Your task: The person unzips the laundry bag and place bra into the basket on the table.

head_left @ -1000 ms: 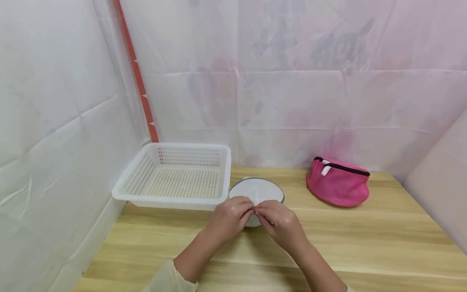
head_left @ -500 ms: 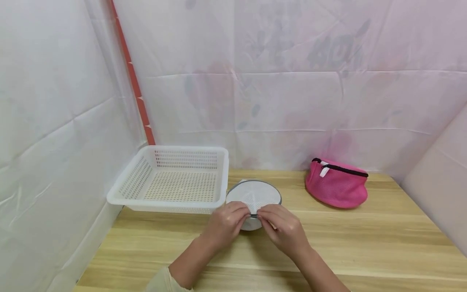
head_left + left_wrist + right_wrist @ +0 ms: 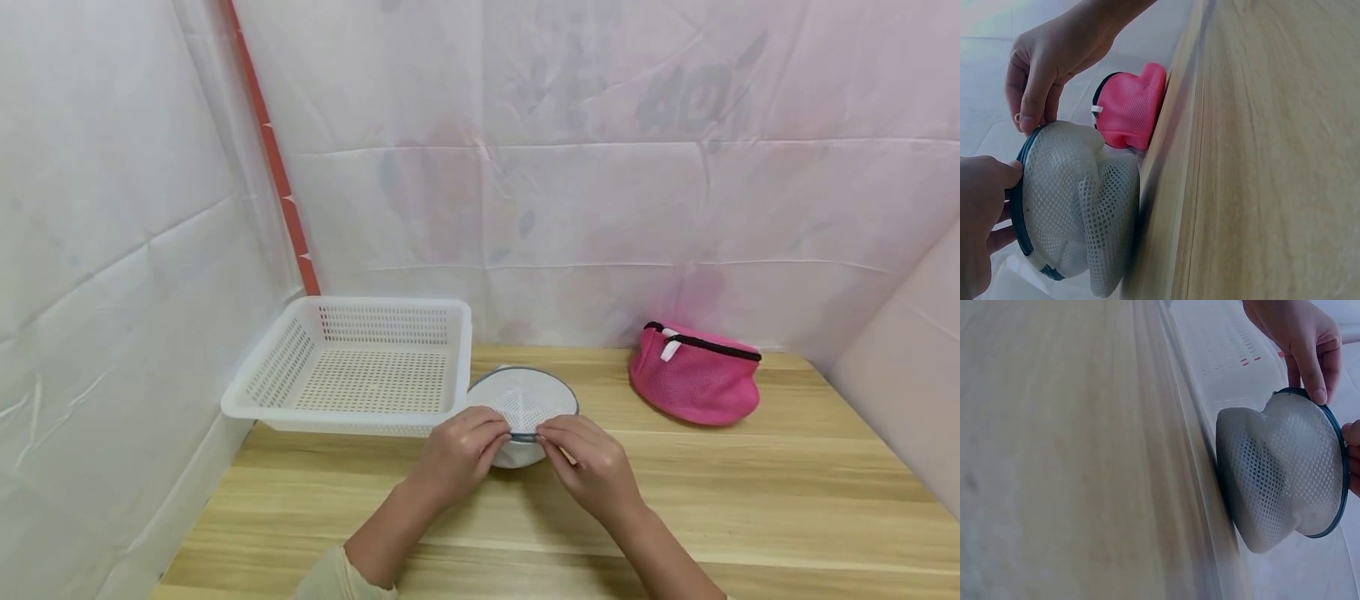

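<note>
Head view, reading from the left: a red strip point(image 3: 273, 158) runs down the upper left of the frame to the back of a white slotted basket point(image 3: 345, 417) at centre left. Below it, a pale sleeve point(image 3: 341, 575) is cut off by the bottom edge. Near the centre, the left hand point(image 3: 457, 454) pinches the dark edging point(image 3: 523, 437) of a white mesh bag point(image 3: 534, 385), which sits on the wooden table point(image 3: 750, 492) just beside the basket. The right hand point(image 3: 596, 467) pinches the same edging a little farther right. At centre right, a pink mesh bag point(image 3: 697, 379) lies untouched, its white tab point(image 3: 671, 350) near the left end of the black zip point(image 3: 712, 343). I judge the handling of the edging to be under way and unfinished: both hands have their grip, and neither has let go. Whether the white bag's mouth is closed, or a slider sits under the fingertips, cannot be told. Its contents, if any, are hidden behind the mesh. In the right wrist view the right hand is mostly cut off at the right edge.
</note>
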### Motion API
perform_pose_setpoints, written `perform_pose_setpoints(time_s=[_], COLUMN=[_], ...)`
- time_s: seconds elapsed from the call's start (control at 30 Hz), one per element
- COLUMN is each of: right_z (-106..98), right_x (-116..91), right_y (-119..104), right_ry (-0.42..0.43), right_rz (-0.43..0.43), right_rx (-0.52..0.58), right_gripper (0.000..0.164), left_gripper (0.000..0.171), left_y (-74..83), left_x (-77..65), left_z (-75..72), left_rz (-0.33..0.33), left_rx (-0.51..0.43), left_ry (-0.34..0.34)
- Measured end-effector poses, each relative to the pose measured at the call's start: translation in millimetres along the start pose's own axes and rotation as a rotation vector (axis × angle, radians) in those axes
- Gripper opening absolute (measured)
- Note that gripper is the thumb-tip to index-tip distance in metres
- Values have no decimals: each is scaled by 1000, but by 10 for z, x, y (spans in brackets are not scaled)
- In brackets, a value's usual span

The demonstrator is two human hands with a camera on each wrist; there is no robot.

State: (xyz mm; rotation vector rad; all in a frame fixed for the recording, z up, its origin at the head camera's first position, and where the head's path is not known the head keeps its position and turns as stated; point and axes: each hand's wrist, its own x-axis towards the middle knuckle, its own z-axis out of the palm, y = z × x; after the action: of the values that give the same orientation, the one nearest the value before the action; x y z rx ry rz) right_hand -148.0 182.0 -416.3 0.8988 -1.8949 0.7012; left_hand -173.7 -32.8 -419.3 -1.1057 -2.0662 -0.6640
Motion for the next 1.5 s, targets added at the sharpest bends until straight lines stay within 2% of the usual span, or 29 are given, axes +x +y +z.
perform_pose_setpoints(time_s=[0.3,0.4,0.53,0.8,1.07,1.27,1.5], right_z=[25,41,60,62,47,6,-73], right_x=[-6,-7,7,34,17,5,28], right_y=[-35,-56,-92,-116,-94,-31,46], right_ry=[9,10,11,-10,-35,-11,10], right_rz=[4,6,-3,-2,32,53,78], right_rx=[-11,-12,11,36,53,9,-28], right_gripper=[30,30,28,28,28,31,34], left_gripper=[12,12,12,11,5,6,6], left_y=[66,89,124,161,132,129,88], left_x=[29,27,40,36,18,11,-2], left_z=[8,42,64,78,73,49,47], left_rz=[53,73,92,110,62,11,-5], left_rx=[58,84,75,55,19,11,3], left_ry=[-3,20,55,63,23,-18,3])
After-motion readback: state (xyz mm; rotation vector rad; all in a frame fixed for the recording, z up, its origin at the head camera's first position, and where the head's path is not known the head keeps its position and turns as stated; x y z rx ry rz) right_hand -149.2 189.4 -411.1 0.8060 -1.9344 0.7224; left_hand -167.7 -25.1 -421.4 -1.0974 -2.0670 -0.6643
